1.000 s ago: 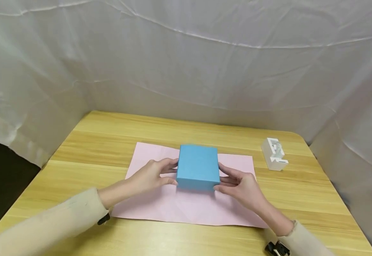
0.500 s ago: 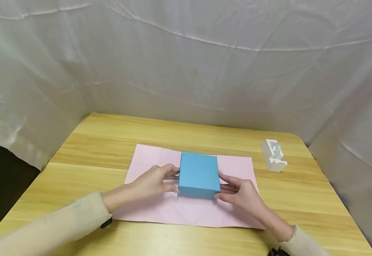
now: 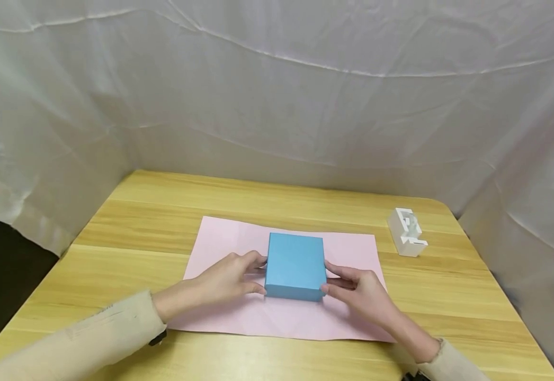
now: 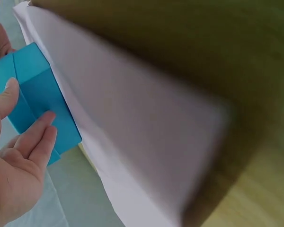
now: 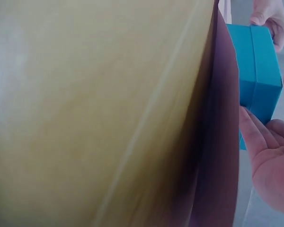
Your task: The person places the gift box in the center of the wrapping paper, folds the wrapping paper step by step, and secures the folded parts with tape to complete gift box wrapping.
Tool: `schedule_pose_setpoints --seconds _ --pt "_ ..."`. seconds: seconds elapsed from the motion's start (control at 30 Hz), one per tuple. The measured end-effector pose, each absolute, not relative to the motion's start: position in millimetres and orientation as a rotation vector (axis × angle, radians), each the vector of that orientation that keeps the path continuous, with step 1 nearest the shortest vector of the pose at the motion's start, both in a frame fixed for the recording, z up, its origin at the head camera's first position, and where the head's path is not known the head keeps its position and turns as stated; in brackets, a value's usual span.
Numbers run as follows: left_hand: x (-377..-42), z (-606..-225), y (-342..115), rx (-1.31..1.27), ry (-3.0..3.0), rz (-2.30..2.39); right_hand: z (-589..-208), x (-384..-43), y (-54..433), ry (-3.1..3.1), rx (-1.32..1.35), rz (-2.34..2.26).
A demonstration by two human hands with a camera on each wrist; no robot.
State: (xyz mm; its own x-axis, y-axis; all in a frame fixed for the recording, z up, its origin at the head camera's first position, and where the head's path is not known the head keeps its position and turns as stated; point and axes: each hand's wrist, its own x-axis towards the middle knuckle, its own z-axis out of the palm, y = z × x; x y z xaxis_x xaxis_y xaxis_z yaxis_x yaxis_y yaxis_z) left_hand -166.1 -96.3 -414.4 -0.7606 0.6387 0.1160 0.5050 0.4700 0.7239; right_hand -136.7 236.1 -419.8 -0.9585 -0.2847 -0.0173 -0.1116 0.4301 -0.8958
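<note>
A square blue lidded box sits on a sheet of pink paper in the head view. My left hand holds the box's left side, its thumb near the front corner and its other fingers farther back. On the opposite side my right hand holds it in a similar way, thumb at the front right corner. The left wrist view shows the left fingers against the box's side, with the thumb by the lid. In the right wrist view, right fingertips touch the box low on its side.
A white tape dispenser stands to the right of the paper on the wooden table. Grey-white cloth hangs behind the table and along its sides. The paper's near edge lifts slightly off the table.
Both hands have brought the box down and slightly toward me on the pink paper. Their hold on its two sides looks the same. The tape dispenser stays put.
</note>
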Motion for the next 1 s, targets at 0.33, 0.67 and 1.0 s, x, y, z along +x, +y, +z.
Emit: schedule_pose_setpoints --seconds 0.33,0.67,1.0 --pt "-165.8 -413.2 -99.7 1.036 2.571 1.096 -419.0 -138.0 238.8 2.553 -0.412 -1.533" --pt "-165.4 -405.1 -122.0 1.076 2.880 0.750 -419.4 -136.6 239.7 2.568 -0.410 -1.535" --pt "-173.3 -402.8 -148.0 1.070 3.032 0.858 -418.4 -138.9 238.3 2.562 -0.519 -1.536"
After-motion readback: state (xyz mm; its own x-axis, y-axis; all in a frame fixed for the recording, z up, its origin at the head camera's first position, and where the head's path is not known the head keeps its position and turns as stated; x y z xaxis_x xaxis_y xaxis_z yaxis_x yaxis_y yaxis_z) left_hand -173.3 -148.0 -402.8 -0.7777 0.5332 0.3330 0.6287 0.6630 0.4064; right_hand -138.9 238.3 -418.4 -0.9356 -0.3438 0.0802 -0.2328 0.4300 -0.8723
